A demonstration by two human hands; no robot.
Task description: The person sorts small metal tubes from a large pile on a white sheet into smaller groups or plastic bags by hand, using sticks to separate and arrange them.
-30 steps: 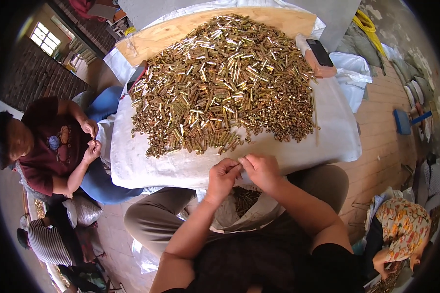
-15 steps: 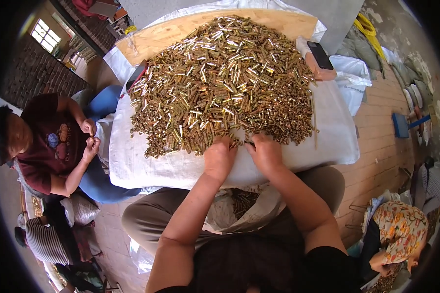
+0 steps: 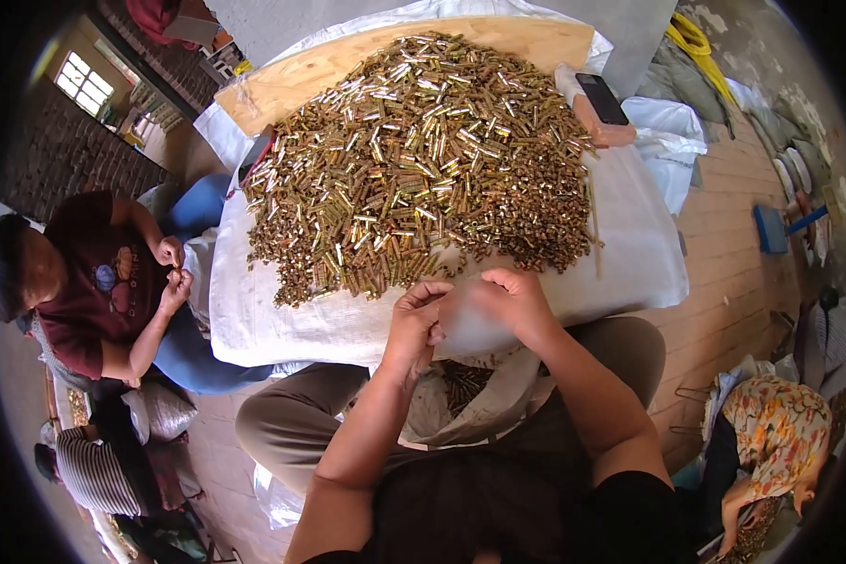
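Observation:
A big heap of brass-coloured metal sleeves (image 3: 395, 160) covers much of the white cloth-topped table (image 3: 630, 244) in front of me. Small nut-like metal pieces (image 3: 536, 211) gather at its right side. My left hand (image 3: 417, 324) is closed just off the heap's near edge, fingers curled inward. Close by on its right, my right hand (image 3: 515, 303) has its fingers drawn together toward the left one. Motion smears the space between the two hands, and whatever they hold cannot be made out. Below them, an open whitish sack (image 3: 479, 409) between my legs contains darker metal pieces.
A wooden board (image 3: 291, 80) backs the heap. A phone (image 3: 602, 99) lies on a brick-like block (image 3: 606, 132) at the far right corner. At the left, a person in a maroon shirt (image 3: 94, 282) holds something small. Another in a flowered top (image 3: 775, 432) bends at the lower right.
Both my hands have drawn back from the heap's near edge toward me, above the table's front. The right hand's fingertips are now blurred. The person at lower right has shifted an arm.

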